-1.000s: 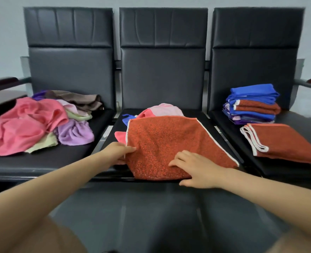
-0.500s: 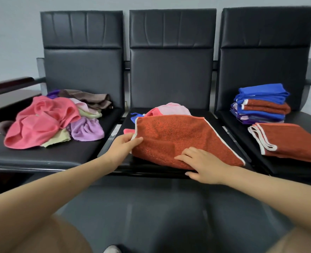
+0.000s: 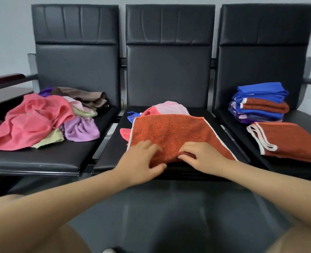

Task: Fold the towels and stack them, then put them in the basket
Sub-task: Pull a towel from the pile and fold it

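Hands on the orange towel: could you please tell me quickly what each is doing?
Left hand: grips the orange towel at its near edge.
Right hand: pinches the same edge.

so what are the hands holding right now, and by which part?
Both grip the orange towel at its near edge: left hand beside the near-left corner, right hand pinching the bunched middle.

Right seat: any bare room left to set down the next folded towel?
Little. The folded stack fills the back and a folded orange towel the front; only a bare strip along the right seat's left edge. Left seat front is bare.
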A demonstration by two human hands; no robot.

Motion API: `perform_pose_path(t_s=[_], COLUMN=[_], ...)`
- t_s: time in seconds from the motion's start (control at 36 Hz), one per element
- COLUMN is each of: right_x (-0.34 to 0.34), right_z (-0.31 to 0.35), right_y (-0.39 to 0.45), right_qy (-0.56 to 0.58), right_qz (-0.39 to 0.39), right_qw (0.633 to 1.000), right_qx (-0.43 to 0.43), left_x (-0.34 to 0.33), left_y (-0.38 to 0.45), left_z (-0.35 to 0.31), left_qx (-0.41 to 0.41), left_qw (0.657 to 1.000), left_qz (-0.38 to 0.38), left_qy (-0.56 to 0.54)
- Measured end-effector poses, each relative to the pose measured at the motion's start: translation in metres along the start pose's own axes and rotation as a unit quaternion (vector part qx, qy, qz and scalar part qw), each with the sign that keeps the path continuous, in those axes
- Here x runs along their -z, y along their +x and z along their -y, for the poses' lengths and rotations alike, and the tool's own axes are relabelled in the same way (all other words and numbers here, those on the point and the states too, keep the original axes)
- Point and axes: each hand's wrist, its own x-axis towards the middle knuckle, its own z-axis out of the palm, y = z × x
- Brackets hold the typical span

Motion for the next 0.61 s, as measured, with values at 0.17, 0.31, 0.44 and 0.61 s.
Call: perform_pose_path(t_s=[0.17, 0.31, 0.44, 0.61], right_x=[0.008, 0.014, 0.044, 0.073], right_z=[-0.009, -0.027, -0.053, -0.062], right_y=[0.01, 0.009, 0.003, -0.018], right_qy=[0.009, -0.1, -0.034, 0.078], right_qz=[-0.006, 0.086, 0.04, 0.015], right_qw=[1.0, 0.989, 0.984, 0.967], right_qx=[-0.023, -0.068, -0.172, -0.242], left_x=[-0.014, 0.004, 0.025, 0.035], left_y=[0.026, 0.047, 0.051, 0.045], left_z=[-0.004, 0.016, 0.038, 0.06], left_qx=[0.005, 0.013, 0.019, 0.067], left_qw=[0.997, 0.998, 0.996, 0.997], left_qz=[0.022, -0.049, -0.025, -0.015], left_qy=[0.079, 0.03, 0.081, -0.021])
